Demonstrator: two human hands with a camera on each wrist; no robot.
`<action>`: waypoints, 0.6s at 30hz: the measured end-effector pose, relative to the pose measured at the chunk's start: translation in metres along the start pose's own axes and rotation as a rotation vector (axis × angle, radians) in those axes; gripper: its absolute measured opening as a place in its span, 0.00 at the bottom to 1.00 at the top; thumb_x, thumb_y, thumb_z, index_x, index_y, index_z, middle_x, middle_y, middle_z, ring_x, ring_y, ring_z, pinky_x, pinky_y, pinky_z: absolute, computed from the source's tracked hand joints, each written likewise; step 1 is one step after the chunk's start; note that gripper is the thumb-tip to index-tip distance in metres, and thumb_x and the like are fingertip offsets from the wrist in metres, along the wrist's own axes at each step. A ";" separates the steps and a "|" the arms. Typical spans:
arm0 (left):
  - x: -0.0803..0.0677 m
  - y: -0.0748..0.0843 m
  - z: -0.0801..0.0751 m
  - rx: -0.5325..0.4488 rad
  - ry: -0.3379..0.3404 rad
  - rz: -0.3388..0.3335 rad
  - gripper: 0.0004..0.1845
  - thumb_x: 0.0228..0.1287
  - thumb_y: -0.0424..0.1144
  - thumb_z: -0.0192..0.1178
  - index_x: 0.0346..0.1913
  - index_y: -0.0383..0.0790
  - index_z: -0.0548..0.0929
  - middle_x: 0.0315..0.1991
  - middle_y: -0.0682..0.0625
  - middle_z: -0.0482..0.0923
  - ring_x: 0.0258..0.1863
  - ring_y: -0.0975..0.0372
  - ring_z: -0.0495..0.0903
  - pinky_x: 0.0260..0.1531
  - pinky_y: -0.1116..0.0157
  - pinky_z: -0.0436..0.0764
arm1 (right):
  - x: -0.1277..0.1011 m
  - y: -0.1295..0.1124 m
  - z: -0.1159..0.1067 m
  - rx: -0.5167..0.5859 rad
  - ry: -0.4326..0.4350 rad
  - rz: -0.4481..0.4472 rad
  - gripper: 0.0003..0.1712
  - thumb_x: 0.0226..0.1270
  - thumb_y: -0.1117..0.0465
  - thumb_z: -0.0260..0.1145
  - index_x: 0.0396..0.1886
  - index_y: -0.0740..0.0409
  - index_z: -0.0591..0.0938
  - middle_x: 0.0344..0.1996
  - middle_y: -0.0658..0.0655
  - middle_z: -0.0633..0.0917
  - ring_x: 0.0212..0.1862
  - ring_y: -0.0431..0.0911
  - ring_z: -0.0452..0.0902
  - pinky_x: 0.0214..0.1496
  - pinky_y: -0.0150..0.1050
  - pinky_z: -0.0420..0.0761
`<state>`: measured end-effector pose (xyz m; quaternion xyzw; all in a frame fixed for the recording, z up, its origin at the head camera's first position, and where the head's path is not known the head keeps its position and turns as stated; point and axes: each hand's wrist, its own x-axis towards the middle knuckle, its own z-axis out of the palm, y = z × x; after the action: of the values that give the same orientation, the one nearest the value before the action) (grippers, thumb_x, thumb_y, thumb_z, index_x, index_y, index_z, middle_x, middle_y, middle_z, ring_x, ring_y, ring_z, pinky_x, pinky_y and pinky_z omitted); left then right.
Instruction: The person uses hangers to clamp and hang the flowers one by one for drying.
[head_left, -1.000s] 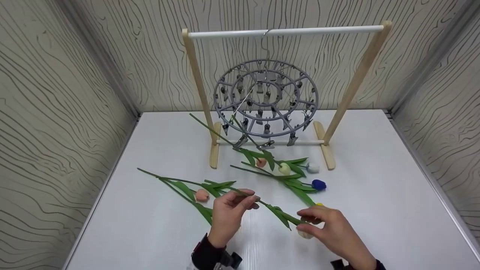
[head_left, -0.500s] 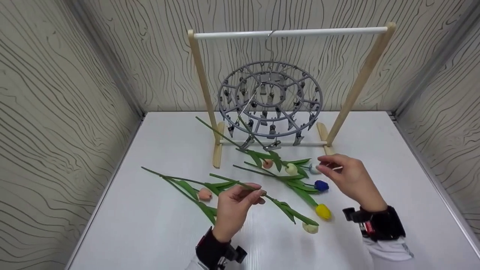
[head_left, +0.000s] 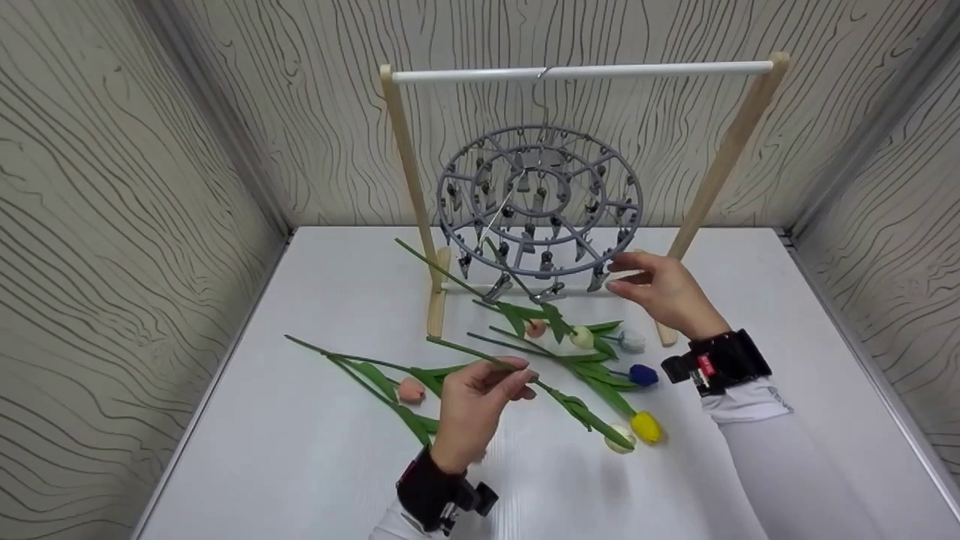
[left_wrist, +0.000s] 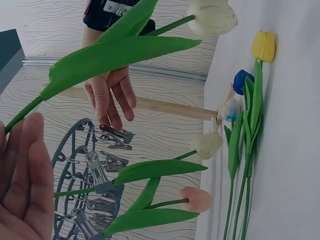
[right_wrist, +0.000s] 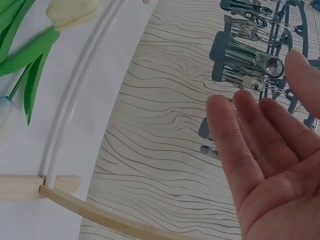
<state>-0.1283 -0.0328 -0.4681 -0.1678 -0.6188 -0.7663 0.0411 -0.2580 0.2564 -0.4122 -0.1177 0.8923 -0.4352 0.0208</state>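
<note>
Two hands busy: left hand (head_left: 472, 401) pinches white artificial tulip's green stem (head_left: 525, 371) mid-frame above worktop; right hand (head_left: 664, 289), fingers released, reaches grey round clip hanger (head_left: 540, 202). Next: open a clip.

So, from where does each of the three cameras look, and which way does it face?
Head: sits on the person's head, faces forward and down at the table, the round clip hanger and the flowers; both hands show.
Left wrist: sits at the left hand, faces across the table toward the hanger; it shows the left fingers and, farther off, the right hand.
Right wrist: sits at the right hand, faces the hanger's clips; it shows the open palm.
All views share the hanger.
</note>
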 end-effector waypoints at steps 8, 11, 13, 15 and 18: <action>0.006 0.004 0.001 0.010 -0.014 0.015 0.11 0.67 0.32 0.65 0.48 0.30 0.85 0.39 0.40 0.87 0.34 0.50 0.87 0.41 0.55 0.86 | 0.017 0.001 0.001 -0.043 -0.050 -0.012 0.15 0.68 0.60 0.70 0.50 0.62 0.84 0.45 0.60 0.86 0.48 0.54 0.82 0.46 0.41 0.84; 0.008 0.006 0.001 0.016 -0.015 0.035 0.11 0.66 0.33 0.65 0.49 0.31 0.84 0.39 0.40 0.87 0.34 0.50 0.87 0.40 0.55 0.86 | 0.017 -0.001 0.002 -0.060 -0.052 -0.044 0.13 0.67 0.59 0.70 0.47 0.61 0.85 0.41 0.58 0.87 0.43 0.51 0.83 0.43 0.37 0.84; 0.010 0.007 0.001 0.008 -0.013 0.044 0.11 0.66 0.32 0.65 0.48 0.30 0.84 0.38 0.40 0.87 0.33 0.49 0.87 0.40 0.55 0.86 | 0.016 -0.004 0.003 -0.055 -0.054 -0.059 0.13 0.67 0.58 0.71 0.46 0.60 0.85 0.40 0.57 0.87 0.42 0.50 0.83 0.43 0.37 0.83; 0.012 0.008 0.001 0.004 -0.007 0.046 0.10 0.65 0.31 0.66 0.46 0.30 0.83 0.37 0.39 0.87 0.33 0.49 0.87 0.40 0.56 0.86 | 0.015 -0.007 0.003 -0.047 -0.060 -0.070 0.12 0.67 0.57 0.71 0.46 0.59 0.85 0.39 0.56 0.88 0.41 0.49 0.83 0.43 0.38 0.83; 0.015 0.009 0.001 -0.023 0.006 0.031 0.10 0.63 0.30 0.67 0.45 0.29 0.81 0.36 0.38 0.87 0.34 0.49 0.87 0.40 0.55 0.86 | 0.012 -0.012 0.003 -0.037 -0.067 -0.076 0.11 0.66 0.58 0.71 0.45 0.59 0.85 0.38 0.56 0.88 0.41 0.48 0.84 0.45 0.38 0.83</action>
<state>-0.1400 -0.0322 -0.4547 -0.1757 -0.6072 -0.7730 0.0531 -0.2671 0.2441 -0.4041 -0.1666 0.8938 -0.4151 0.0321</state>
